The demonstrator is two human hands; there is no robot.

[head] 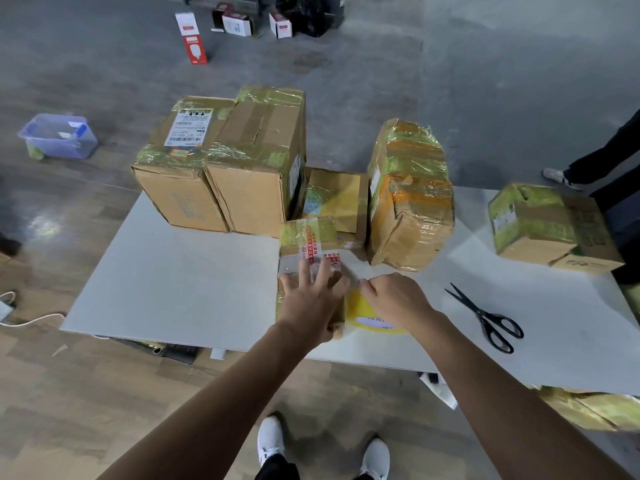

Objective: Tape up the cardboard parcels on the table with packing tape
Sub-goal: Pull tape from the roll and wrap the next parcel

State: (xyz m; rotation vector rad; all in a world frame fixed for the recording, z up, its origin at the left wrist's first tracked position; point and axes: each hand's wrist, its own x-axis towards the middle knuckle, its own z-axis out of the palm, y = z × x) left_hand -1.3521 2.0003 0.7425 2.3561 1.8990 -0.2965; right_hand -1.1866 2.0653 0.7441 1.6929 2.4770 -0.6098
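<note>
Pressing glossy cardboard parcel (308,237), left hand (308,299); right hand (394,299) pinches tape (351,268).

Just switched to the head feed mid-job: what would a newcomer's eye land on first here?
Both hands work at the table's near edge: the left hand presses flat on a small parcel while the right hand grips the yellow packing tape roll right beside it. Behind them stand two big taped boxes and a crumpled, heavily wrapped parcel. Black scissors lie to the right on the white table.
</note>
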